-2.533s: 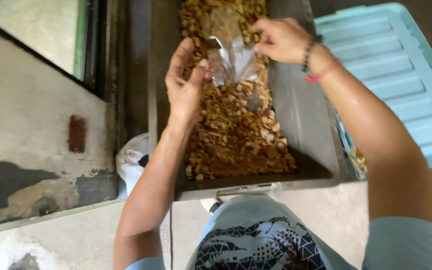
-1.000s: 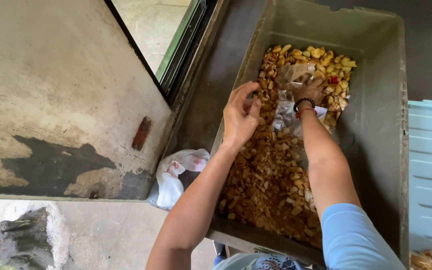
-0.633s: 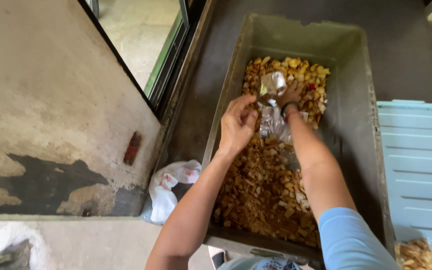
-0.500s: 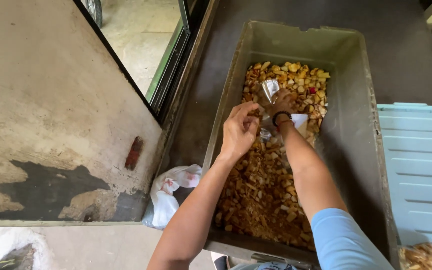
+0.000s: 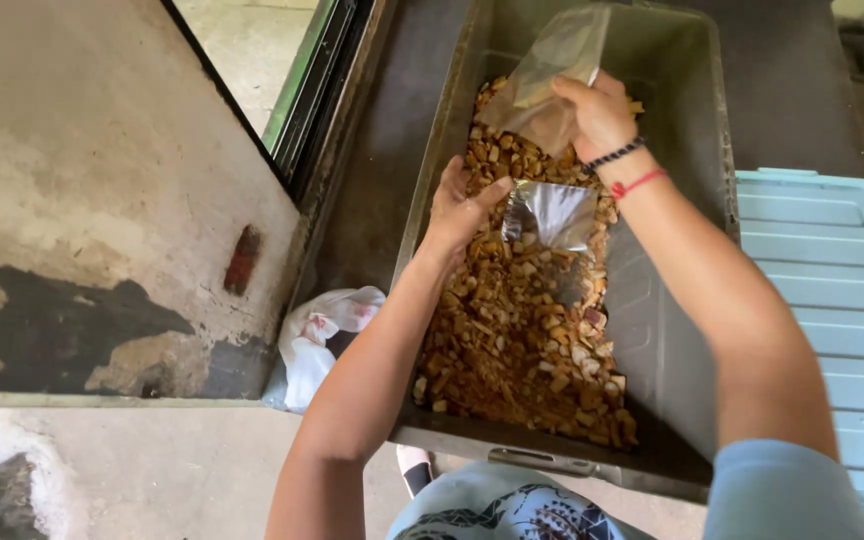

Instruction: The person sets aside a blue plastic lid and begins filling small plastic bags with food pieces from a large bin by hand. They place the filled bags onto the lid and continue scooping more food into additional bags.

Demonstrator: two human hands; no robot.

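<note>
Spillage looks the likeliest slip: the right hand point(image 5: 600, 112) pinches a clear plastic bag point(image 5: 550, 75) above the grey tub point(image 5: 697, 200) of brown chips point(image 5: 522, 330) (bag mouth hidden), while the left hand point(image 5: 457, 205), half-curled, rests on the heap; a tilt could scatter pieces.

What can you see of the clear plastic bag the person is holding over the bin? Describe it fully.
The clear plastic bag is thin, crinkled and see-through, catching glare. The right hand pinches it near the middle, so its upper part stands up over the far end of the grey bin while a shiny lower part hangs down beside the left hand, whose thumb touches it. It sits just above the brown fried pieces. Whether anything is inside cannot be told.
</note>
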